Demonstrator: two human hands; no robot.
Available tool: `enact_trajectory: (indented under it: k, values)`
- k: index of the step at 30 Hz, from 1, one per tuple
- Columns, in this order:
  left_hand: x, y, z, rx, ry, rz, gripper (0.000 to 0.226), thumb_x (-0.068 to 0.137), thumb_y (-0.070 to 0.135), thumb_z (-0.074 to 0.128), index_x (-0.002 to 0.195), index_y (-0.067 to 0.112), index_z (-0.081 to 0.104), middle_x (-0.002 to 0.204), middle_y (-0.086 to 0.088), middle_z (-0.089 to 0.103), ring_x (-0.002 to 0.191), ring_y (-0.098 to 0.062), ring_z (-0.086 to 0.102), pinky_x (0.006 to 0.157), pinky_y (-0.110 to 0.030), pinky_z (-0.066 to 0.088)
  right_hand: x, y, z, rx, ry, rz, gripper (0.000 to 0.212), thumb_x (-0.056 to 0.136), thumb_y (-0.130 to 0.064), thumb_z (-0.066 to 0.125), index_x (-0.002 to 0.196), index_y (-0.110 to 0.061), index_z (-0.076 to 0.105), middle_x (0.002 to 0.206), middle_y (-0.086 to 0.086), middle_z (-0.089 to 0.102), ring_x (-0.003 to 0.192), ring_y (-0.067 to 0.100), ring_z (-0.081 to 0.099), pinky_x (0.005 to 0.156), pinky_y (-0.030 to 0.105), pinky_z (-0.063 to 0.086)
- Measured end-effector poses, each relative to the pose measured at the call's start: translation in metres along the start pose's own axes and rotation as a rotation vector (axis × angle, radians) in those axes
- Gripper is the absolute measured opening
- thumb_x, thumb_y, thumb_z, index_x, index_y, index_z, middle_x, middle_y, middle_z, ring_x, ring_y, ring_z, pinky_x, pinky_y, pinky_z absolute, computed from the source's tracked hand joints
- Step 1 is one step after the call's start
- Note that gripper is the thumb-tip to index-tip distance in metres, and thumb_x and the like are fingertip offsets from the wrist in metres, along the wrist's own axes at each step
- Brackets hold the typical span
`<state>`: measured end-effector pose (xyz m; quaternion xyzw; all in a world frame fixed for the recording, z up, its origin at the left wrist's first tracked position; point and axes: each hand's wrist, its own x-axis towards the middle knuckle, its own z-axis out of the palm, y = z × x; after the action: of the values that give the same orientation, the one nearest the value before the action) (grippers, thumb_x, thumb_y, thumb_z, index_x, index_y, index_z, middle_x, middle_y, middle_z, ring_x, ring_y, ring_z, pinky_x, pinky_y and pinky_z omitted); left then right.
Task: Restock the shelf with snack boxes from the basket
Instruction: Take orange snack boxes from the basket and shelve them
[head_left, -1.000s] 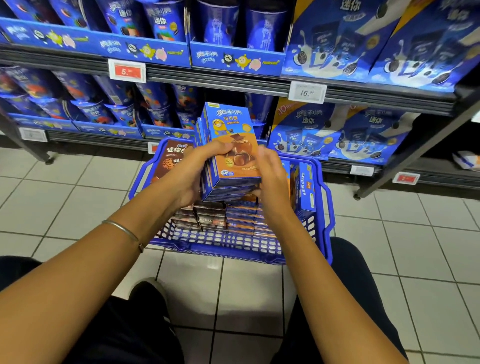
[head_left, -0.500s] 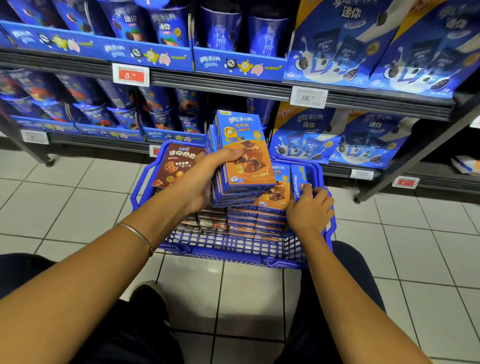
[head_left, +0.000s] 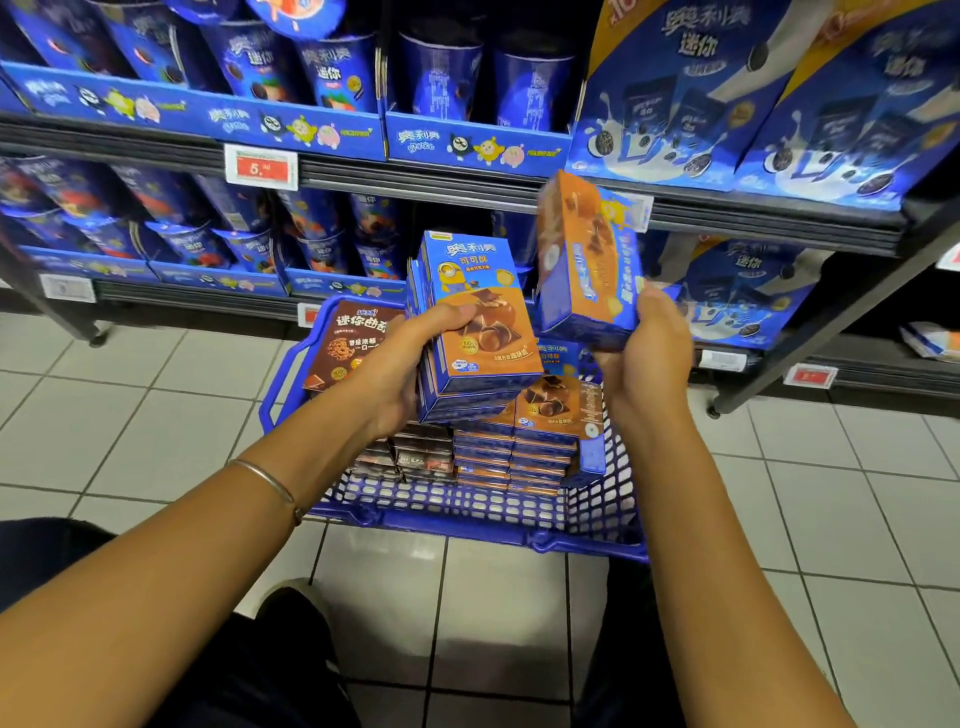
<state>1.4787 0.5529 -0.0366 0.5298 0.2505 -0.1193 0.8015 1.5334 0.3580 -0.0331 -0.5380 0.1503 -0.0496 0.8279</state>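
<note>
Risen from the basket (head_left: 467, 506) since the earlier frame: right hand (head_left: 644, 358), fingers clamped on one orange-and-blue snack box (head_left: 584, 260), tilted, blurred, before the shelf (head_left: 415, 179). Just left: left hand (head_left: 405, 364), gripping a stack (head_left: 478, 332) of like boxes. Below both hands: basket, further boxes stacked inside.

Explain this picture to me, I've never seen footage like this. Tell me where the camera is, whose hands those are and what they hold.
No machine here: a person wears one camera on the head, looking down at their own hands. The left hand grips a stack of boxes, blue and orange. The right hand holds a single box of the same kind, tilted and blurred. Below, a blue basket stands on the tiled floor, with more boxes stacked inside. Behind it is the shelf, full of blue snack packs.
</note>
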Motion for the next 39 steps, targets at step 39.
enact_trajectory:
  k: [39]
  values:
    - [-0.316, 0.468, 0.114, 0.082, -0.101, 0.464, 0.117, 0.066, 0.029, 0.085, 0.168, 0.030, 0.025, 0.153, -0.004, 0.062, 0.134, -0.027, 0.064, 0.097, -0.042, 0.058, -0.161, -0.562, 0.263, -0.349, -0.677, 0.203, 0.041, 0.080, 0.001, 0.072, 0.119, -0.006, 0.060, 0.101, 0.009, 0.076, 0.084, 0.025, 0.071, 0.082, 0.043, 0.054]
